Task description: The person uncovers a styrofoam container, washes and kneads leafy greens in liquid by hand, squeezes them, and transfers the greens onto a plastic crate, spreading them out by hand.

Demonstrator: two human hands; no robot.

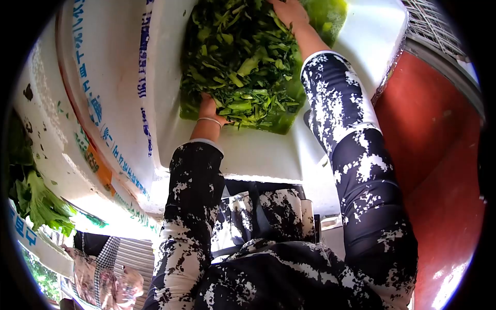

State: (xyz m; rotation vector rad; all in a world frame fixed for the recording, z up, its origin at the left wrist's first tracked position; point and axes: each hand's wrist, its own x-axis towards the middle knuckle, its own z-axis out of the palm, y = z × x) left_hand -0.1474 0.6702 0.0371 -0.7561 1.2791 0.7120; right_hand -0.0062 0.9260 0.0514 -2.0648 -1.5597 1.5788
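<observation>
Two bare hands were in the greens, which lay heaped in a white tub (258,160). The greens (243,62), chopped leaves and pale stem pieces, sat in green liquid (330,20) that showed along their right side and lower edge, with some froth near the top right. The left hand (208,108) dipped into the near left corner of the heap, a thin band (209,120) around its wrist. Its thumb showed at the edge of the leaves, but the other fingers were mostly buried, so I cannot tell whether they were clenched on any. The right hand (291,14) reached to the far right side of the heap; its fingers ran down among the leaves and out at the top of the view, and I cannot tell their grip either. Both sleeves (356,134) were black with white blotches. Left of the tub stood white walls with blue print (82,51), and beyond them an orange patch (101,165). A leafy bunch (41,201) lay at the lower left, above a checked cloth (106,263). On the right were a red surface (429,144) and, in the upper corner, a wire rack (431,26).
</observation>
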